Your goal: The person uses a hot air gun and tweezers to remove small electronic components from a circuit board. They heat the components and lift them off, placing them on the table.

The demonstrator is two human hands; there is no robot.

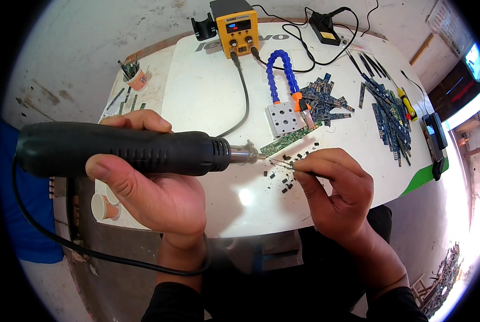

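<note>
My left hand (167, 201) is wrapped round a black hot air gun (122, 149), whose metal nozzle points right at a narrow green circuit board (288, 140). Thin tweezers (281, 163) are pinched in my right hand (339, 193), their tips close to the nozzle's end and the board's near left end. Whether the tips touch the board I cannot tell. The far end of the board is at a clip on a blue jointed arm (283, 56), which stands on a silver metal block (283, 119). Several small black chips (288, 186) lie scattered below the board.
Behind stands a yellow rework station (237, 32), with a soldering iron stand (324, 32) to its right. Dark board strips (326, 99) are heaped right of the arm, with more strips (393, 126) beyond. Paper cups (105, 207) sit at the left edge. A yellow-handled tool (406, 104) lies far right.
</note>
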